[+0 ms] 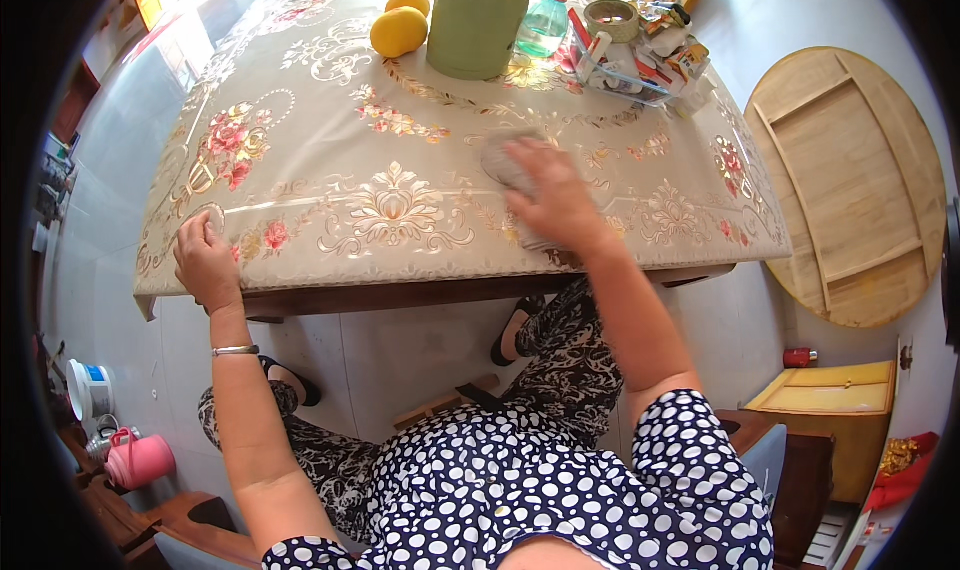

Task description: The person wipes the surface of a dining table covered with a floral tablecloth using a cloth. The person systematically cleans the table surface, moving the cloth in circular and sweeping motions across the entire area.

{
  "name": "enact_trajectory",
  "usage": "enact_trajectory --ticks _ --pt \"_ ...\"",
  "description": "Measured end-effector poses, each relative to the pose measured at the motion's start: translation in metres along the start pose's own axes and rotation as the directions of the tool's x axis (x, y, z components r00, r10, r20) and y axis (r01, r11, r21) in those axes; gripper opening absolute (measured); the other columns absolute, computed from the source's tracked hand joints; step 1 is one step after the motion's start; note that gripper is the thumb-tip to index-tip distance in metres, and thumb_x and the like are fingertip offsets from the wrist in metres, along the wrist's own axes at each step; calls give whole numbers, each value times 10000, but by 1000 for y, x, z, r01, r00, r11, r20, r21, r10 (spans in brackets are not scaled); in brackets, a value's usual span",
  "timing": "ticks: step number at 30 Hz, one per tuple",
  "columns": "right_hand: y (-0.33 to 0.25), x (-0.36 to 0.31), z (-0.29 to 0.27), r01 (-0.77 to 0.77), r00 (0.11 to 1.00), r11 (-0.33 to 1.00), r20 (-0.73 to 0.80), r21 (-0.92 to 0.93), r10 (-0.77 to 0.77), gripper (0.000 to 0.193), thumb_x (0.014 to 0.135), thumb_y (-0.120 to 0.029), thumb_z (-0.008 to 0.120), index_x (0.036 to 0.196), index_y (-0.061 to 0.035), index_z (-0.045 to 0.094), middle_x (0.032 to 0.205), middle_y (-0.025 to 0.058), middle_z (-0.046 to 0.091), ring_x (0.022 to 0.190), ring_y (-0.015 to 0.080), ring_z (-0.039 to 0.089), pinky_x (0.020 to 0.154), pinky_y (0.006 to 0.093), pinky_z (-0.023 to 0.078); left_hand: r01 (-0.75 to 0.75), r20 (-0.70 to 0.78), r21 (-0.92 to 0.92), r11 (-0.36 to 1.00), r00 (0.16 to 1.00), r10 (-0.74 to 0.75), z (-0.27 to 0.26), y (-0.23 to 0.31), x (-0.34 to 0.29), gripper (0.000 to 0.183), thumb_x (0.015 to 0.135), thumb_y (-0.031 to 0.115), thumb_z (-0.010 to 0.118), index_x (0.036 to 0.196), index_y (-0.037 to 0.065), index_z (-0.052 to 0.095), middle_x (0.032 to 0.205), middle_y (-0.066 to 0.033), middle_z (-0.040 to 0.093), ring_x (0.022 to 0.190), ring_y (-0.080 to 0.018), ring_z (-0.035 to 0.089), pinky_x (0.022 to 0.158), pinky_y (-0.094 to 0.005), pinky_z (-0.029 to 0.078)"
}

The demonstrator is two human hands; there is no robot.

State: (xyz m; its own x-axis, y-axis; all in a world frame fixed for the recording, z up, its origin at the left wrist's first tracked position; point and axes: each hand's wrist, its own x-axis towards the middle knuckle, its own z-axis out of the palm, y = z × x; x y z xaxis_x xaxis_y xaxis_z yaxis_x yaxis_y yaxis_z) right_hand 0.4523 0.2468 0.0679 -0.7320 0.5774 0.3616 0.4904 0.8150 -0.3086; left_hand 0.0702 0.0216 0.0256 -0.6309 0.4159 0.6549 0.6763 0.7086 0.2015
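Observation:
A beige tablecloth [300,160] with gold and red flower patterns covers the table before me. My right hand [550,192], blurred by motion, presses on a greyish cloth [508,162] near the front middle of the table. Part of that cloth lies beneath my palm. At the table's front left, my left hand [208,260] is closed, its fingers curled on a bit of the tablecloth; the fingertips are partly hidden.
Toward the back stand a green thermos pot [478,25], two yellow fruits [399,32], a spray bottle [543,25] and a basket [630,88] of small items with a tape roll [611,18]. A round wooden board [850,185] leans at right. A pink jug [140,458] sits lower left.

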Motion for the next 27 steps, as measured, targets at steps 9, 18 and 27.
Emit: enact_trajectory --ticks 9,18,27 --pt "-142 37 64 305 945 927 49 219 -323 559 715 -118 664 1254 -100 514 1284 173 488 1223 362 421 1040 425 350 -17 -10 -41 999 1000 17 -2 -1 -1 191 873 132 521 1019 137 645 1069 6 631 1002 -242 577 848 -379 459" --pt "-69 8 23 312 942 913 42 264 -334 472 695 -11 611 1149 -139 601 1238 123 536 1167 326 477 987 401 409 -18 2 -70 997 1000 18 -2 0 0 200 877 119 516 1032 123 642 1072 -9 635 1009 -245 576 860 -377 457" --pt "130 -68 -72 -304 942 953 -142 16 303 489 709 -5 584 1191 -89 590 1258 163 543 1181 311 502 1026 367 388 -33 18 -63 997 999 34 0 -5 1 203 875 104 516 1036 113 640 1081 -19 631 1014 -246 574 867 -371 457"
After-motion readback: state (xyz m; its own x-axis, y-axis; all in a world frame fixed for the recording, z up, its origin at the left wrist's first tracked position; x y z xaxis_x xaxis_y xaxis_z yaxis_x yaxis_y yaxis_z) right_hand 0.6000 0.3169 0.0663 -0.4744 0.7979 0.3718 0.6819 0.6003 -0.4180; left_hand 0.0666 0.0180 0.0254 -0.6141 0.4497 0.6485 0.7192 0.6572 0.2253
